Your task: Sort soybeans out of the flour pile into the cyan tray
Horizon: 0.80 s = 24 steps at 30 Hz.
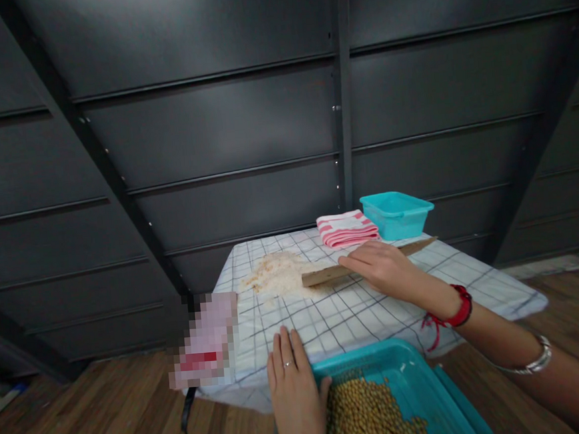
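My right hand (381,268) is closed round a long flat strip of wood (324,276) that lies slantwise low over the table. The strip's left end touches the near edge of a pale, crumbly heap (278,273) with tan flecks; I cannot tell what the heap is made of. My left hand (295,384) lies flat with fingers stretched out on the near edge of the checked tablecloth (323,325). Its thumb is beside the rim of a teal plastic basket (400,352), which holds many small round tan beans (367,411).
At the back right stand a folded pink-and-white striped towel (348,228) and a turquoise plastic tub (398,214). A pixelated pink object (209,337) is at the table's left edge, with a black strap (187,415) hanging down. Dark metal panels (237,127) rise behind the table.
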Tool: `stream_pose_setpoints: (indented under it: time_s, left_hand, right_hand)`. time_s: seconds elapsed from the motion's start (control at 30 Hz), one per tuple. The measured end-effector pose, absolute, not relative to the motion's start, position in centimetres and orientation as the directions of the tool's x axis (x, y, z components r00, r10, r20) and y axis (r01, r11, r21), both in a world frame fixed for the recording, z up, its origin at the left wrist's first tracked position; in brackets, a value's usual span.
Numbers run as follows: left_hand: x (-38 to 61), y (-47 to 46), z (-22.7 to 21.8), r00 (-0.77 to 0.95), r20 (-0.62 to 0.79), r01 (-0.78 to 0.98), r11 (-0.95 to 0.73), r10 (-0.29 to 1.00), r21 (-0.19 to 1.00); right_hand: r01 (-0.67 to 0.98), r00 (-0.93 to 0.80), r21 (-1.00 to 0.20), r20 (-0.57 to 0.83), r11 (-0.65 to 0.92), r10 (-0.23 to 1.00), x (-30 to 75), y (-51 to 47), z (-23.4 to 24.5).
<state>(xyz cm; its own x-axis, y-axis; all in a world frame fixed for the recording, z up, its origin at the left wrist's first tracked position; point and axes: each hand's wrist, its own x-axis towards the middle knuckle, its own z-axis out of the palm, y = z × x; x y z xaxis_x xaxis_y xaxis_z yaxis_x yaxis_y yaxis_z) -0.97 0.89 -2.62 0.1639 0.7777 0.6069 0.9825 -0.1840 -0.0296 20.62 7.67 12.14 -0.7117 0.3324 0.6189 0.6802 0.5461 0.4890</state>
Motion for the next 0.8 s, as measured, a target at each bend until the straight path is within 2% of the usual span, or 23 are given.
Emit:
stream_pose_setpoints:
  time_s: [0.27, 0.43, 0.8]
  left_hand:
    - [-0.8, 0.9, -2.3, 0.160, 0.603, 0.982, -0.185, 0.781, -0.022]
    - [-0.8, 0.8, -2.3, 0.148, 0.592, 0.983, -0.182, 0.792, -0.002]
    - [-0.7, 0.7, -1.8, 0.135, 0.573, 0.984, -0.175, 0.808, 0.015]
  right_hand:
    - [0.649, -0.728, 0.482, 0.618, 0.589, 0.296, 21.5, 5.1, 12.8]
    - [0.663, -0.722, 0.497, 0.621, 0.560, 0.305, 21.5, 5.3, 12.8]
    - [0.598, -0.758, 0.529, 0.617, 0.602, 0.212, 20.9, 3.2, 11.5]
